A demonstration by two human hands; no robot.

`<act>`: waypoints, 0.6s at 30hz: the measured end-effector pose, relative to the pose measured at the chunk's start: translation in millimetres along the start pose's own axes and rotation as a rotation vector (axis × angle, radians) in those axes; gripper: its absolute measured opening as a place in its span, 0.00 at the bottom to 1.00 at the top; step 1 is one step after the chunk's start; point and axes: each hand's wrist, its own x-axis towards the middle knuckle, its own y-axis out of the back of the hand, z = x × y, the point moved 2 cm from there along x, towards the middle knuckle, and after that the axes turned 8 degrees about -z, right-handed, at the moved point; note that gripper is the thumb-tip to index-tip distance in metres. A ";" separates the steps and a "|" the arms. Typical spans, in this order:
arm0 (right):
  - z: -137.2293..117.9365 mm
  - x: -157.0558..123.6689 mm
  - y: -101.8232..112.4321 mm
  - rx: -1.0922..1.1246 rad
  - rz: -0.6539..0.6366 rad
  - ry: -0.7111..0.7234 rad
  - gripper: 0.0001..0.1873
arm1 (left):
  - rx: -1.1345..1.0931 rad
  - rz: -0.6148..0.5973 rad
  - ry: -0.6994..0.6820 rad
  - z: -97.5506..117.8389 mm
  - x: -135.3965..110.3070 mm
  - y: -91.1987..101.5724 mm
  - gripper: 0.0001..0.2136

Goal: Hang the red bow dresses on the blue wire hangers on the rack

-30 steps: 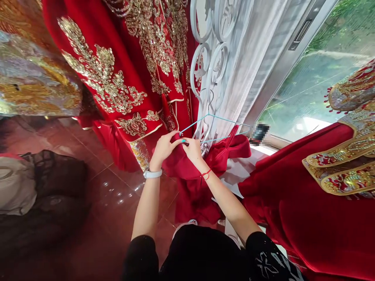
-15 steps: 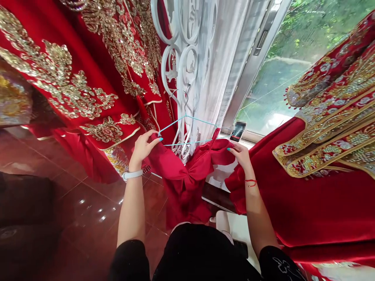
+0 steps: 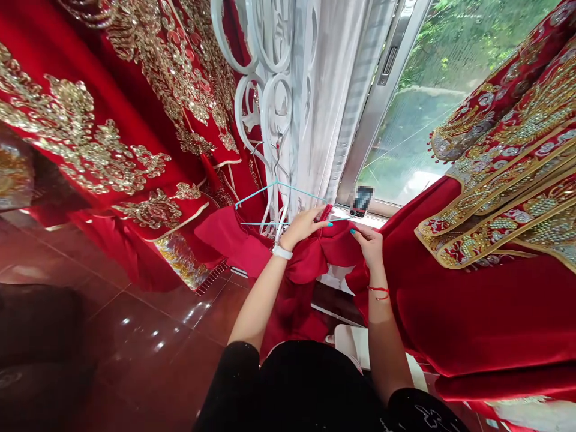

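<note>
A red dress [image 3: 252, 255] with wide off-shoulder bands hangs in front of me on a thin light-blue hanger [image 3: 256, 193]. My left hand [image 3: 302, 228] has its fingers closed on the dress's upper edge, right of the middle, beside a gathered red strap. My right hand [image 3: 369, 243] pinches the outer edge of the right-hand band. The left-hand band lies over the hanger's other end with no hand on it. The fabric between my two hands is folded, and my left forearm covers part of the bodice.
White scrolled ironwork [image 3: 263, 114] stands behind the hanger. Gold-embroidered red garments [image 3: 148, 132] hang left, and beaded ones [image 3: 504, 204] hang right. A phone [image 3: 361, 201] stands by the window [image 3: 405, 132]. Below are a white seat [image 3: 353, 345] and the tiled floor [image 3: 166, 342].
My left hand has let go of the dress's left shoulder and moved right to its right side. My right hand stays at the right-hand band. The view has shifted slightly.
</note>
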 end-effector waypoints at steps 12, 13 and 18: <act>-3.2 20.5 12.6 -0.056 0.259 0.046 0.17 | 0.128 0.086 0.148 -6.5 -3.6 -6.7 0.26; -9.6 24.1 10.8 -0.075 0.277 0.077 0.16 | 0.136 0.084 0.139 -6.1 -3.2 -6.9 0.25; -37.2 48.5 2.8 -0.149 0.178 0.186 0.13 | 0.158 0.087 0.134 1.4 -3.7 -4.5 0.24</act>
